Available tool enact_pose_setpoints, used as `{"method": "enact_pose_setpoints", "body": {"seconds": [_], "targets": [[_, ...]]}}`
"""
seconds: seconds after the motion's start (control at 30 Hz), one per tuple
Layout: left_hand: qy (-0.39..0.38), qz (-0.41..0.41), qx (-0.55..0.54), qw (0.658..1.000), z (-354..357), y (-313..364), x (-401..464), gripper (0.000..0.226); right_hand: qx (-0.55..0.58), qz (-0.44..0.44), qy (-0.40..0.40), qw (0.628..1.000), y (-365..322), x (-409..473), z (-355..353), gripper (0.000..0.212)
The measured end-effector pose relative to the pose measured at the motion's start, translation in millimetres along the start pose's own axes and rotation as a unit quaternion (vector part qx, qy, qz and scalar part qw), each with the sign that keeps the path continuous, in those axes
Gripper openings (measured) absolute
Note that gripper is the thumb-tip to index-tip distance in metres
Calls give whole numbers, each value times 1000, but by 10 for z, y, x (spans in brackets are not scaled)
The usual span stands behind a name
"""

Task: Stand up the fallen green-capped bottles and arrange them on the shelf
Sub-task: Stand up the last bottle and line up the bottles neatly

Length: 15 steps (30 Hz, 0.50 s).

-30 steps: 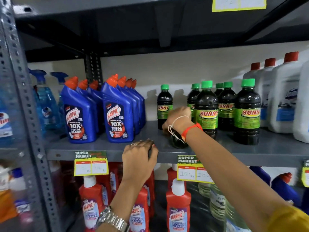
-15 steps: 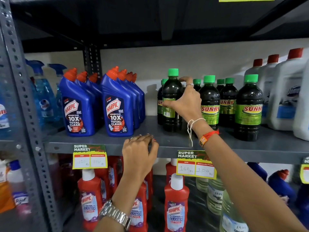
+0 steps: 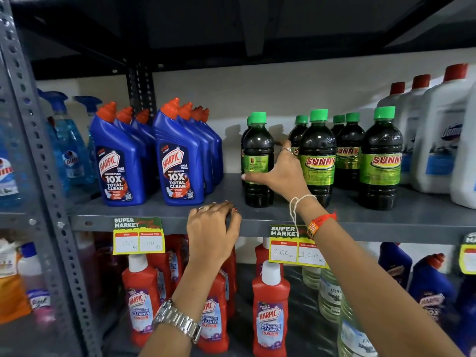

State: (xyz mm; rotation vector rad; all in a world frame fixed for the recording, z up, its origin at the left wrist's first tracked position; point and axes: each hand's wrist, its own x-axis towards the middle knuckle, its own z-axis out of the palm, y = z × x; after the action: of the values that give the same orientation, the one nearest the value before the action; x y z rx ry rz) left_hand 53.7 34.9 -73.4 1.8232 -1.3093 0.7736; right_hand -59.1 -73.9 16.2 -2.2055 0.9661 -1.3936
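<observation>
Several dark green-capped bottles stand upright on the grey shelf [image 3: 164, 211]. My right hand [image 3: 279, 175] wraps around the lower body of the front left bottle [image 3: 257, 150], which stands on the shelf with its back label facing me; another green-capped bottle hides right behind it. To its right stand further Sunny bottles, the nearest [image 3: 318, 155] beside my wrist and one [image 3: 380, 161] farther right. My left hand [image 3: 212, 226] rests curled on the shelf's front edge, holding nothing else.
Blue Harpic bottles [image 3: 177, 161] stand in rows left of the green-capped group. White red-capped jugs [image 3: 438, 135] fill the right end. Red Harpic bottles [image 3: 270, 313] and price tags [image 3: 139, 237] sit below. A metal upright [image 3: 38, 155] borders the left.
My right hand raised a fallen bottle from the shelf, stood it upright in front of the left rear bottle, and slid from its shoulder down to its body. The left hand stayed put.
</observation>
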Motion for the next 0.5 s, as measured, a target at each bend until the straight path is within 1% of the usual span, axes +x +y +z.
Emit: {"method": "enact_pose_setpoints", "body": {"seconds": [0.07,0.1,0.2,0.23,0.3,0.37,0.4,0.47,0.5], "targets": [[1,-1,2,1000,3,4,-2,38,-9,36,-24,999,16,33,-11,117],[2,-2,1,1000,3,5,-2,38,16,56,-51,997,29,64,-20,114],[5,-4,-2,1000,4,5,-3,39,168,113,-137,970,86,117,-19,79],[6,-3,-2,1000,3,7,-4,39,207,119,-151,959,102,113,-16,73],[6,-3,-2,1000,-2,13,-3,40,252,122,-151,948,111,92,3,68],[6,-1,-3,1000,-5,17,-1,40,274,131,-143,942,95,83,35,70],[7,-1,-3,1000,-6,17,-2,40,253,132,-132,949,81,80,63,76],[9,0,-2,1000,-9,15,-6,38,153,116,-99,976,60,47,125,95],[10,0,-2,1000,-11,13,-8,36,104,101,-87,986,56,34,140,101]]}}
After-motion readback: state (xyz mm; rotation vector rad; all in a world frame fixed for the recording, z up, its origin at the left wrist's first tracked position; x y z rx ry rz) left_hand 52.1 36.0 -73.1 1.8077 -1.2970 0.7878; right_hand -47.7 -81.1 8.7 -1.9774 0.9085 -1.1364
